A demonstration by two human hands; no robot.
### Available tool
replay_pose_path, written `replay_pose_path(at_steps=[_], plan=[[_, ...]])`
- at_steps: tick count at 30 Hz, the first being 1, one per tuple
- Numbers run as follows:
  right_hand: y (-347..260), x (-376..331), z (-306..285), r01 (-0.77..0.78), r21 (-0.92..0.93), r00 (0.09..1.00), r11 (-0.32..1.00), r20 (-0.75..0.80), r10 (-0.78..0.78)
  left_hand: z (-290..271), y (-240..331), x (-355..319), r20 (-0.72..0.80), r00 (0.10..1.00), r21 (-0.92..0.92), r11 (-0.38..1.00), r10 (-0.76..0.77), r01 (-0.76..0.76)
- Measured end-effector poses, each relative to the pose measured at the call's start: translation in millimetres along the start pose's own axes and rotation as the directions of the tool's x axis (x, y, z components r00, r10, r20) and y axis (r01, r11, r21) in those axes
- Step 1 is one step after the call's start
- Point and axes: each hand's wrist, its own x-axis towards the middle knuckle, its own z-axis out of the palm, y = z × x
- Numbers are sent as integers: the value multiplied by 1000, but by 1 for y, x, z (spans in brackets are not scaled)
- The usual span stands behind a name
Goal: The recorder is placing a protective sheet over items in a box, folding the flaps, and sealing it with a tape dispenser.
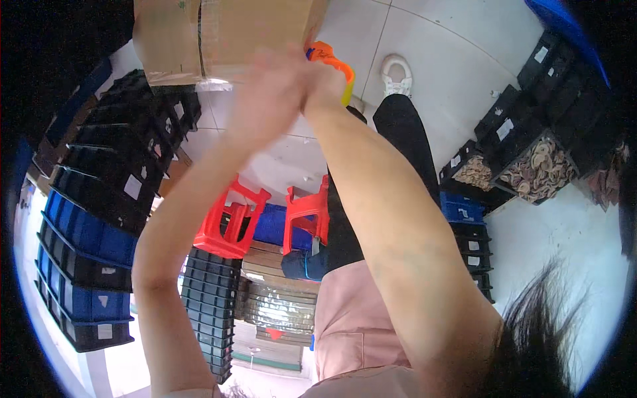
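Note:
A large brown cardboard box (pixel 255 26) stands at the top of the view, with a dark seam running down its left part. My right hand (pixel 325 85) is at the box's lower right corner, closed around an orange and yellow tape dispenser (pixel 342 68). Part of the dispenser is hidden behind the hand. My left hand (pixel 269 93) is just beside it, in front of the box's near edge. Motion smears its fingers, so I cannot see whether they hold anything.
Stacked black and blue crates (pixel 99 192) line the left side. Two red plastic stools (pixel 229 225) stand below my hands. At the right are black crates, one heaped with beige fabric-like pieces (pixel 541 171). My leg and white shoe (pixel 397 74) show on the pale tiled floor (pixel 458 73).

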Motion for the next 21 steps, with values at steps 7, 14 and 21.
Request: replay_pose_path(at_steps=[7,14,21], plan=[[7,-14,-16,63,-10,995,998,80,-62,-22,16,44,780,596,313,707,189,-634],[95,29,-13,58,-174,997,983,-44,-67,34,28,61,915,397,399,273,-65,-875],[193,-4,-78,168,207,924,964,-374,-81,134,46,89,816,345,-497,-868,-464,7]])
